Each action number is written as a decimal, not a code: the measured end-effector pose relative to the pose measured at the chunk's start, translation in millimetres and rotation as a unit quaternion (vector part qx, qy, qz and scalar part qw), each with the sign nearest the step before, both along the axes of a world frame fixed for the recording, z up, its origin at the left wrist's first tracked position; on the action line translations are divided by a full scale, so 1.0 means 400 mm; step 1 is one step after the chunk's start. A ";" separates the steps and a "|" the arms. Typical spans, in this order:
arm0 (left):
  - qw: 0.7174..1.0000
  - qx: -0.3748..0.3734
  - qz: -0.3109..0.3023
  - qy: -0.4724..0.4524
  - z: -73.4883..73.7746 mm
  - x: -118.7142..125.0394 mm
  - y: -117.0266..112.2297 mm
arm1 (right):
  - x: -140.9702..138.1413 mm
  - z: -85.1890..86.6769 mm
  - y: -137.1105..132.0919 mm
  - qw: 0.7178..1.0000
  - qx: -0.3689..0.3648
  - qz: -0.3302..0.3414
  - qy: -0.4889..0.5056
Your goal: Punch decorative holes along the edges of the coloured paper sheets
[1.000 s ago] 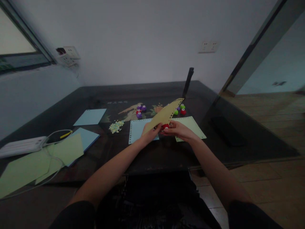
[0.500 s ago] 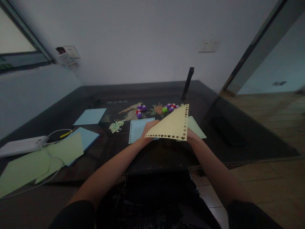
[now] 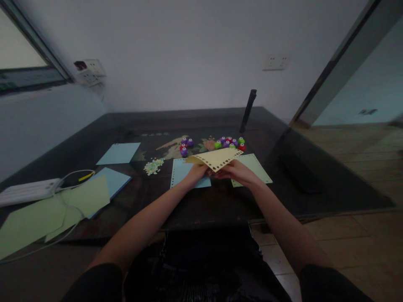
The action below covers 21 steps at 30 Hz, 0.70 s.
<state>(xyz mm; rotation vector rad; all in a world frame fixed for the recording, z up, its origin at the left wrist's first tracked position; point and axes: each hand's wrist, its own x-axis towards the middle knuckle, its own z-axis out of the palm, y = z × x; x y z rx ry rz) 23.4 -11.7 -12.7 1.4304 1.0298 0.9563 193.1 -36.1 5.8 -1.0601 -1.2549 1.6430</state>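
My left hand and my right hand together hold a yellow paper sheet with punched holes along its edges, tilted nearly flat just above the dark table. Both hands pinch its near edge. Whether the right hand also holds a small punch is hidden. Under the hands lie a blue punched sheet and a pale green punched sheet. A cluster of small coloured craft punches stands just beyond the paper.
More punches and a heap of paper bits lie left of centre. Blue sheets, green sheets, a white power strip with cable sit at left. A black post stands behind.
The yellow sheet, lifted upright with its face toward me half a second ago, has been lowered and tipped nearly flat. The red punch seen in the right hand a second ago no longer shows.
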 end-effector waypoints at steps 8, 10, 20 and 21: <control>1.000 0.015 -0.014 0.011 0.015 0.001 -0.011 | -0.002 0.014 -0.002 0.998 0.050 -0.038 -0.006; 0.997 0.054 0.007 0.058 0.015 0.000 -0.012 | -0.004 0.014 -0.002 0.998 0.056 -0.041 -0.002; 0.980 0.102 0.073 0.154 0.015 -0.012 -0.017 | -0.009 0.006 0.000 0.997 0.050 -0.060 0.029; 0.980 0.101 0.075 0.151 0.014 -0.013 -0.016 | -0.008 0.005 0.000 0.997 0.049 -0.056 0.030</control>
